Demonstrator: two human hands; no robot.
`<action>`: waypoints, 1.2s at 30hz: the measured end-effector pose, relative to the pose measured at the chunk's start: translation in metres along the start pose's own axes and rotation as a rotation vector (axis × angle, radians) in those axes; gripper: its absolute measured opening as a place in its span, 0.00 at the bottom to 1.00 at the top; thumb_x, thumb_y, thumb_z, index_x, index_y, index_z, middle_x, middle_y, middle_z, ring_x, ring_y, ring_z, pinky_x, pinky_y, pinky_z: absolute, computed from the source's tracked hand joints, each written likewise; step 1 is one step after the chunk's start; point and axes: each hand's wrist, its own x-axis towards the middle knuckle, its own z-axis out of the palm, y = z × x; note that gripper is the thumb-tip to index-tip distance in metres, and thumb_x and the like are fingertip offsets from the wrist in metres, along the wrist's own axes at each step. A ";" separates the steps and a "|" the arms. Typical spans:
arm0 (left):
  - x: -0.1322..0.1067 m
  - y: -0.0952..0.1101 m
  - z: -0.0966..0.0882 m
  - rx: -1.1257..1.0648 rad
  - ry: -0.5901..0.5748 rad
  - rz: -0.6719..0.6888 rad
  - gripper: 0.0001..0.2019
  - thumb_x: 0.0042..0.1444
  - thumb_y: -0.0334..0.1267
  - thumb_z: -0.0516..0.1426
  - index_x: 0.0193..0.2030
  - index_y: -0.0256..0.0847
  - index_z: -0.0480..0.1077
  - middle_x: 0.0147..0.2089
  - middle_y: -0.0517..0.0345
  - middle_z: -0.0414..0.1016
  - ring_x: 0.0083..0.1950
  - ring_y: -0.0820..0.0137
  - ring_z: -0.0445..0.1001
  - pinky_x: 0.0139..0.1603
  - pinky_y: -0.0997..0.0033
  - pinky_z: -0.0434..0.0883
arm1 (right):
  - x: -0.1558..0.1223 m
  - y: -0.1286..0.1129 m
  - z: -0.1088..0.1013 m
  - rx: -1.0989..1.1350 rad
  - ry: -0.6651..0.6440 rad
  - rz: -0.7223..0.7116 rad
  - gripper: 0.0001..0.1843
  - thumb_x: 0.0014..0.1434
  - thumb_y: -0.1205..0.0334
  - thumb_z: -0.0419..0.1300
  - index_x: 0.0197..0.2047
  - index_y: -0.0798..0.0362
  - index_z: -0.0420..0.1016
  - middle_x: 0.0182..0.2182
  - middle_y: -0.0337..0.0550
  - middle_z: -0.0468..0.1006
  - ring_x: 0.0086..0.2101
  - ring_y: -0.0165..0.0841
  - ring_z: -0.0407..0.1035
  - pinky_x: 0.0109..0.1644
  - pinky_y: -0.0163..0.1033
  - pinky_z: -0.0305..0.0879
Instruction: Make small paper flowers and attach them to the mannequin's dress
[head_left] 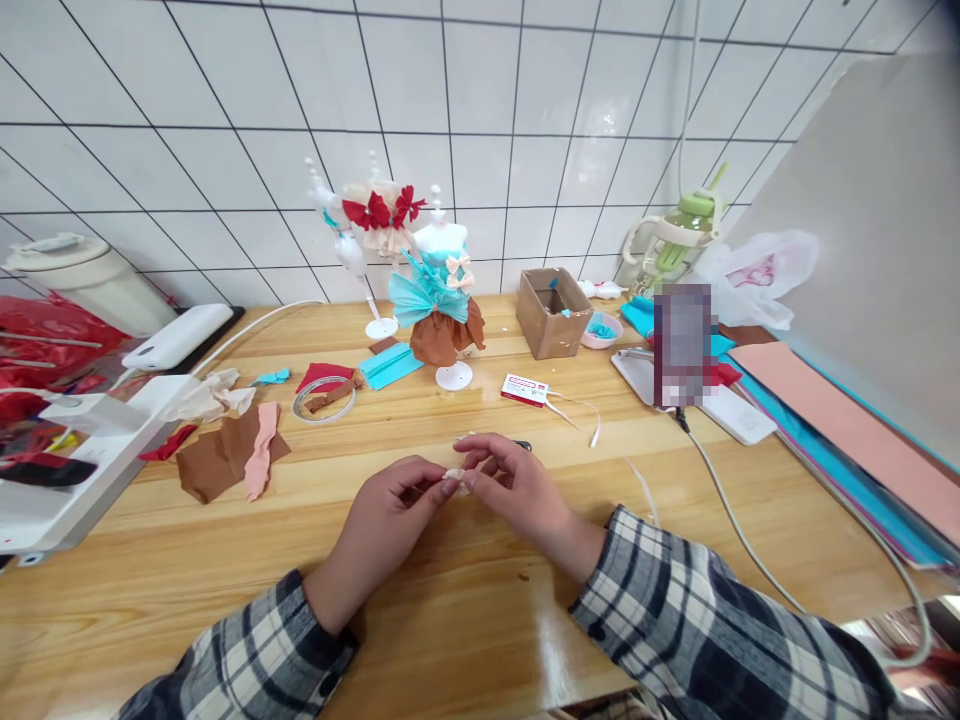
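A small cream piece of crinkled paper is pinched between my two hands over the middle of the table. The fingertips of my left hand close on its left side. From the right, the thumb and fingers of my right hand grip the same piece, hiding much of it. A dark object, mostly covered, lies just behind my right hand. Beyond the hands stands a mini dress form with a blue top and brown skirt, a pale bow on its chest.
Two more dress forms, one with red bows, stand behind. A cardboard box, pink dish and red-white card are farther right. Left lie a tape roll, brown paper and a power strip. A cable crosses right.
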 end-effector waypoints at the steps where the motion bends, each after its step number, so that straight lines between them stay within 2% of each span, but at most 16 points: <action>1: 0.000 0.000 0.000 0.019 -0.012 0.024 0.11 0.56 0.45 0.57 0.34 0.41 0.77 0.31 0.58 0.77 0.33 0.71 0.72 0.36 0.74 0.67 | 0.000 0.000 0.000 -0.039 0.000 -0.034 0.11 0.53 0.60 0.60 0.41 0.52 0.75 0.32 0.38 0.74 0.26 0.25 0.63 0.28 0.31 0.60; 3: -0.001 -0.001 0.001 0.049 -0.024 0.059 0.11 0.57 0.45 0.57 0.34 0.42 0.77 0.31 0.59 0.77 0.33 0.71 0.72 0.36 0.74 0.68 | 0.000 0.000 0.000 -0.111 0.015 -0.066 0.06 0.52 0.60 0.62 0.33 0.53 0.75 0.27 0.37 0.73 0.25 0.24 0.61 0.27 0.31 0.58; 5: -0.002 -0.003 0.001 0.059 -0.006 0.067 0.11 0.57 0.44 0.57 0.33 0.42 0.77 0.31 0.59 0.77 0.33 0.71 0.73 0.36 0.74 0.68 | 0.000 0.000 0.000 -0.116 0.041 -0.041 0.06 0.52 0.60 0.62 0.29 0.53 0.73 0.24 0.35 0.71 0.23 0.24 0.60 0.26 0.31 0.56; 10: -0.002 -0.003 0.000 0.039 0.024 0.032 0.11 0.57 0.45 0.57 0.33 0.41 0.77 0.31 0.59 0.77 0.33 0.71 0.73 0.35 0.75 0.69 | 0.001 0.001 0.000 -0.030 0.028 0.034 0.08 0.54 0.58 0.61 0.29 0.54 0.72 0.22 0.34 0.69 0.21 0.23 0.57 0.23 0.30 0.54; 15: -0.003 -0.001 0.000 0.127 0.032 0.072 0.11 0.57 0.45 0.57 0.32 0.42 0.77 0.30 0.59 0.78 0.31 0.71 0.73 0.34 0.75 0.68 | 0.000 0.002 -0.001 -0.115 0.038 -0.091 0.12 0.53 0.56 0.63 0.39 0.52 0.77 0.31 0.38 0.75 0.24 0.24 0.61 0.28 0.32 0.60; 17: -0.004 -0.001 0.000 0.200 0.032 0.119 0.11 0.57 0.44 0.57 0.31 0.42 0.77 0.30 0.59 0.78 0.31 0.72 0.73 0.34 0.75 0.67 | 0.000 0.003 -0.002 -0.202 0.048 -0.153 0.09 0.52 0.57 0.64 0.36 0.51 0.78 0.31 0.38 0.75 0.25 0.25 0.61 0.30 0.32 0.61; 19: -0.005 -0.001 0.000 0.227 0.022 0.146 0.10 0.57 0.43 0.57 0.31 0.43 0.77 0.30 0.60 0.78 0.32 0.71 0.73 0.35 0.74 0.67 | 0.000 0.003 -0.002 -0.238 0.045 -0.148 0.06 0.52 0.59 0.64 0.31 0.52 0.77 0.27 0.38 0.75 0.25 0.25 0.61 0.29 0.32 0.59; 21: -0.005 0.000 0.001 0.178 0.008 0.129 0.10 0.57 0.43 0.56 0.33 0.43 0.77 0.31 0.60 0.78 0.33 0.71 0.73 0.35 0.75 0.67 | 0.000 0.003 -0.003 -0.183 0.024 -0.082 0.06 0.53 0.59 0.63 0.29 0.53 0.77 0.25 0.37 0.75 0.24 0.25 0.60 0.27 0.32 0.58; 24: -0.004 0.000 0.003 0.041 0.013 0.034 0.11 0.56 0.44 0.56 0.34 0.41 0.77 0.31 0.59 0.79 0.33 0.71 0.74 0.35 0.75 0.68 | 0.002 0.004 -0.002 -0.044 -0.011 -0.001 0.08 0.54 0.57 0.62 0.30 0.53 0.77 0.25 0.37 0.76 0.23 0.24 0.60 0.26 0.31 0.57; 27: -0.004 0.001 0.004 -0.036 0.049 -0.048 0.12 0.54 0.46 0.58 0.34 0.40 0.77 0.31 0.57 0.78 0.32 0.69 0.73 0.34 0.74 0.69 | 0.002 0.004 -0.001 0.045 -0.008 -0.002 0.11 0.53 0.54 0.63 0.32 0.53 0.78 0.27 0.39 0.77 0.25 0.27 0.64 0.27 0.32 0.59; 31: -0.005 0.004 0.003 -0.068 0.059 -0.056 0.14 0.54 0.48 0.57 0.34 0.39 0.76 0.29 0.57 0.76 0.31 0.70 0.71 0.34 0.73 0.68 | 0.002 0.004 -0.001 0.055 0.027 0.006 0.12 0.52 0.53 0.63 0.32 0.53 0.78 0.27 0.40 0.77 0.26 0.28 0.65 0.27 0.32 0.60; 33: -0.005 0.005 0.002 -0.098 0.076 -0.047 0.15 0.56 0.48 0.55 0.38 0.38 0.76 0.27 0.59 0.73 0.30 0.71 0.70 0.33 0.73 0.68 | 0.002 0.005 -0.002 0.068 0.046 0.015 0.12 0.52 0.52 0.64 0.33 0.53 0.78 0.27 0.40 0.77 0.25 0.27 0.64 0.26 0.32 0.59; 36: -0.005 0.004 0.002 -0.158 0.099 -0.072 0.21 0.56 0.49 0.55 0.52 0.38 0.71 0.26 0.63 0.69 0.28 0.73 0.68 0.31 0.74 0.67 | 0.002 0.005 -0.004 0.117 0.088 0.034 0.14 0.52 0.52 0.64 0.35 0.54 0.77 0.26 0.39 0.75 0.23 0.26 0.62 0.25 0.32 0.58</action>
